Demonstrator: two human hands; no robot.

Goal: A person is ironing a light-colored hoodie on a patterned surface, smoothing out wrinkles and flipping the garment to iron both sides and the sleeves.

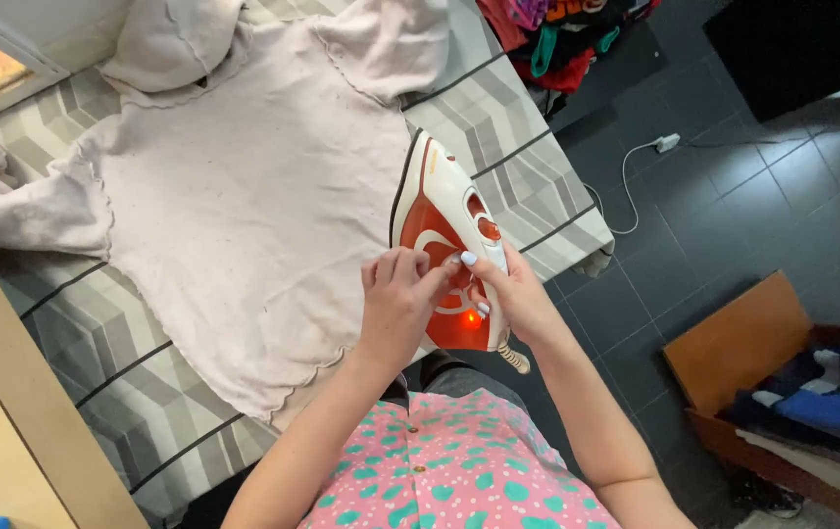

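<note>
**Head view: both hands on an orange and white iron beside a pale pink top**

Head camera looks straight down on an ironing board [528, 167] with a grey and white zigzag cover crossed by dark stripes. A pale pink knitted top [244, 196] lies spread flat across it, with wavy edging at the hem and cuffs; one sleeve [38, 211] trails off toward the left edge of the board, the other [391, 44] is folded up near the top.

An orange and white steam iron [444, 250] rests on the board at the right side of the top, its pointed nose aimed away from the person and its edge touching the fabric. A small red light glows near its heel. Its ribbed cord collar [513, 358] sticks out at the back.

The left hand [395, 304] is curled, fingers bent together and pressed against the iron's handle area. The right hand [513, 294] lies beside it, fingers partly bent, fingertips with pale nails touching the handle. Whether either hand fully grips the handle cannot be told.

On the dark tiled floor, a white cable and plug [665, 144] lie well apart from the board, and a wooden box [743, 343] holds folded blue and dark clothes.
</note>
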